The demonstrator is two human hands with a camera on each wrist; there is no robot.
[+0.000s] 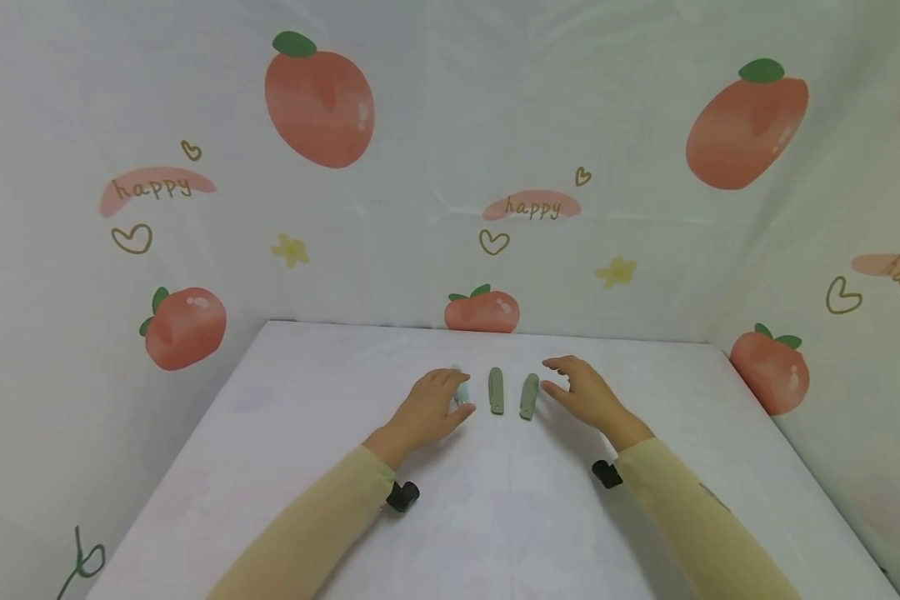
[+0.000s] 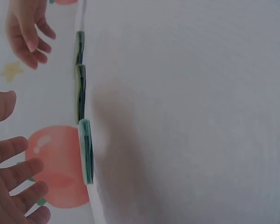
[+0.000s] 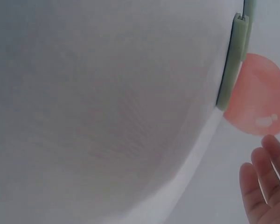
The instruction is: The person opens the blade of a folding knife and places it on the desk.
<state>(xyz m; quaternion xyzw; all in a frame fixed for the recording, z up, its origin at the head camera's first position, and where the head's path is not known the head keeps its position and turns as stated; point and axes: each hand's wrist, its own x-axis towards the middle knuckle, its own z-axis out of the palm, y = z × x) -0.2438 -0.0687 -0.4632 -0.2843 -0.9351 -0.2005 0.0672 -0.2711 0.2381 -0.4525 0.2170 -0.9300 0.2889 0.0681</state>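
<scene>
Three slim pieces shaped like closed folding knives lie side by side on the white table. The mint one (image 1: 462, 393) is partly hidden behind my left hand (image 1: 425, 408); the sage-green middle one (image 1: 497, 390) and right one (image 1: 529, 396) show whole. Loosely spread fingers of the left hand hover around the mint piece, holding nothing. Just right of the right-hand piece, my right hand (image 1: 587, 398) is held with thumb and fingers apart and nothing between them. Dark slits run along the edges of the mint piece (image 2: 86, 151) and its neighbour (image 2: 80, 93) in the left wrist view.
The white tabletop (image 1: 495, 517) ends at a back edge against a hanging cloth (image 1: 420, 208) printed with red fruit and the word happy. More of this cloth hangs at both sides. Each wrist carries a small black camera (image 1: 403, 497).
</scene>
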